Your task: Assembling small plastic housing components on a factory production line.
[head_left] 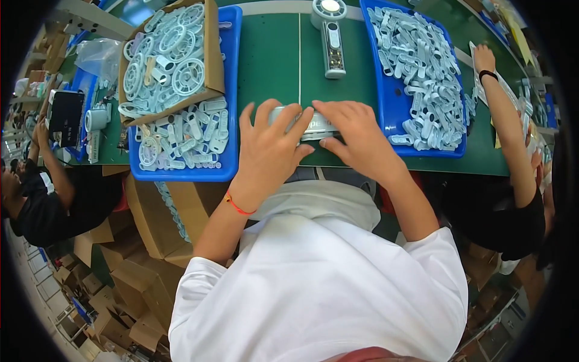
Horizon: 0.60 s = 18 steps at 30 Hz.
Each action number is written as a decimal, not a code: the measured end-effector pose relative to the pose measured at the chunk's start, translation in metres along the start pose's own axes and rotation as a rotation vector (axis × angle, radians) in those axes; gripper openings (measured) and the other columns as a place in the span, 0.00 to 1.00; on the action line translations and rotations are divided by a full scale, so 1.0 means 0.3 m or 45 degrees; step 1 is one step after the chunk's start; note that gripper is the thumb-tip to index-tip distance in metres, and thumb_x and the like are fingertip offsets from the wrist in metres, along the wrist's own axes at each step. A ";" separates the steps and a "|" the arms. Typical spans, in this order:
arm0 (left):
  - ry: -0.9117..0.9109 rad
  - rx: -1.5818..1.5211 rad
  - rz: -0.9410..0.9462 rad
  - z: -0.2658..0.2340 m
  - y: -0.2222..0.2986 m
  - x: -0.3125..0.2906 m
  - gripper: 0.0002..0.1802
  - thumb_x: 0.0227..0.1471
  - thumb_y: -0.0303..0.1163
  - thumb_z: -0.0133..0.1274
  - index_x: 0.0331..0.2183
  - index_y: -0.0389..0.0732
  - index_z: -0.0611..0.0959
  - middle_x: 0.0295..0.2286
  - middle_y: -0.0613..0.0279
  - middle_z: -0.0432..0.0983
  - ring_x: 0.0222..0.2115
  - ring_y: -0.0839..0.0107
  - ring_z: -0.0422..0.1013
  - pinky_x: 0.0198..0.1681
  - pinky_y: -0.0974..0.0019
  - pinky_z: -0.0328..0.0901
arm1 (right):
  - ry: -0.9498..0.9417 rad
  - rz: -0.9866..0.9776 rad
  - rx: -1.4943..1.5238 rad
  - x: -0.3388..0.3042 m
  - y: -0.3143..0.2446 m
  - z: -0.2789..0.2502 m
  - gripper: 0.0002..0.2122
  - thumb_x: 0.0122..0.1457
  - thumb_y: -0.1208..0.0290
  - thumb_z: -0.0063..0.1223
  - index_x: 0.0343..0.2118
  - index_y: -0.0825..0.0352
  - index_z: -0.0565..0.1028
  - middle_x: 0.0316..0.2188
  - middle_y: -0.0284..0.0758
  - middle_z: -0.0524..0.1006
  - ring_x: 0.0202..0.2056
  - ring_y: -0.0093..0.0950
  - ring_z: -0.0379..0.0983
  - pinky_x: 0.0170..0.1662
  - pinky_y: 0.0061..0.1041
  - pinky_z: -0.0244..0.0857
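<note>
Markings are visible on two objects. A short dark printed mark (315,115) stands on the upper face of the pale casing (319,125) between the left hand (269,137) and the right hand (357,131); the fingers partly cover the casing, and only a fragment shows. Small pale print (70,133) stands on the black box (64,113) at far left, too small to read.
</note>
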<state>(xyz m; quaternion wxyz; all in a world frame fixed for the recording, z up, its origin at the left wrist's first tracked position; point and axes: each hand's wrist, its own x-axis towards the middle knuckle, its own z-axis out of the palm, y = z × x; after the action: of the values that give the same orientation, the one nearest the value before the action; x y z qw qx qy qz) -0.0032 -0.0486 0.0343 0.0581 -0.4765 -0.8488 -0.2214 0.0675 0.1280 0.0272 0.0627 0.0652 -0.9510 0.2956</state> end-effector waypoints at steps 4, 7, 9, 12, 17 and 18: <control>0.037 0.069 0.016 0.025 -0.002 0.034 0.28 0.33 0.36 0.62 0.41 0.44 0.77 0.37 0.65 0.70 0.41 0.59 0.63 0.45 0.56 0.57 | 0.169 -0.026 0.077 -0.020 0.018 0.045 0.25 0.44 0.78 0.57 0.49 0.67 0.68 0.45 0.38 0.70 0.47 0.38 0.64 0.51 0.34 0.55; 0.061 0.029 0.048 0.041 -0.007 0.035 0.26 0.32 0.36 0.63 0.39 0.43 0.77 0.34 0.66 0.71 0.39 0.60 0.64 0.43 0.56 0.58 | 0.229 -0.086 0.016 -0.041 0.027 0.067 0.25 0.41 0.79 0.57 0.48 0.68 0.68 0.44 0.39 0.70 0.46 0.38 0.65 0.50 0.35 0.56; 0.056 0.005 0.055 0.048 -0.005 0.026 0.26 0.32 0.36 0.63 0.39 0.43 0.77 0.33 0.66 0.72 0.38 0.60 0.65 0.42 0.56 0.58 | 0.279 -0.107 -0.034 -0.051 0.028 0.078 0.25 0.41 0.78 0.58 0.47 0.68 0.68 0.43 0.38 0.70 0.46 0.36 0.65 0.49 0.35 0.56; 0.114 -0.011 0.087 0.050 -0.008 0.029 0.27 0.31 0.35 0.63 0.39 0.43 0.77 0.34 0.66 0.72 0.38 0.60 0.65 0.41 0.56 0.59 | 0.317 -0.116 -0.120 -0.054 0.017 0.085 0.25 0.40 0.77 0.59 0.46 0.69 0.68 0.43 0.37 0.70 0.45 0.35 0.65 0.48 0.36 0.56; -0.016 0.205 0.070 0.037 0.010 0.035 0.28 0.28 0.34 0.65 0.38 0.43 0.77 0.33 0.66 0.71 0.37 0.61 0.65 0.40 0.55 0.58 | 0.303 -0.185 -0.182 -0.052 0.042 0.106 0.26 0.37 0.79 0.59 0.46 0.68 0.69 0.43 0.36 0.70 0.44 0.34 0.65 0.47 0.35 0.56; -0.023 0.200 0.063 0.041 0.012 0.036 0.28 0.28 0.34 0.65 0.38 0.43 0.77 0.33 0.66 0.71 0.37 0.61 0.65 0.40 0.55 0.58 | 0.316 -0.164 -0.169 -0.052 0.040 0.107 0.27 0.37 0.79 0.60 0.46 0.68 0.69 0.43 0.36 0.70 0.44 0.34 0.65 0.46 0.35 0.56</control>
<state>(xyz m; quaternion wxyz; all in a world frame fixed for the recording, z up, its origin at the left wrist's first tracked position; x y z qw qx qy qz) -0.0045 -0.0333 0.0277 0.0931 -0.4933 -0.8520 -0.1485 0.0783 0.1208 -0.0082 0.2029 0.0845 -0.9473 0.2330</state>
